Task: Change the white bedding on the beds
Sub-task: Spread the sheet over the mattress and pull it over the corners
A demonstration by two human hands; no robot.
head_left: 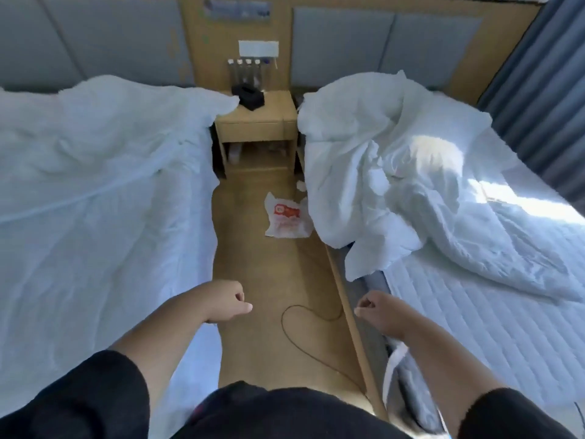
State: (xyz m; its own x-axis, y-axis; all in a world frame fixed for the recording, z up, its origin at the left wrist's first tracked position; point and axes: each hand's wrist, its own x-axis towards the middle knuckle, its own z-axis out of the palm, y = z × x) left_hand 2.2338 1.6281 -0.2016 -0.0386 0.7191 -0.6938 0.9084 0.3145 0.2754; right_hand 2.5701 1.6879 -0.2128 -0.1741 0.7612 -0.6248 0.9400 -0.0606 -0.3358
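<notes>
The left bed (95, 185) is covered from its head to its near edge by a white sheet (79, 232), wrinkled and hanging down the side facing the aisle. One corner of the bedding at the head end is draped onto the top of the wooden nightstand (256, 122), which is set against the wall between the two beds; a dark object (248, 96) (too blurred to be identified) is seen on the nightstand's back edge.

The left hand (226, 301) is held over the aisle floor (275, 280) beside the left bed's near edge, fingers curled into a loose fist, with nothing held in it. A thin dark cord (286, 331) is looped on the floor between the hands. Further up the aisle, a white plastic bag with red print (286, 220) is lying on the floor just beside the right bed.

The right hand (376, 312) is likewise clenched on nothing, above the near left corner of the right bed. On the right bed, a quilted mattress (474, 327) is laid bare at the near end, while a crumpled white duvet (395, 191) is heaped across the head end and spills over the left edge. Grey curtains (544, 90) are seen along the far right.
</notes>
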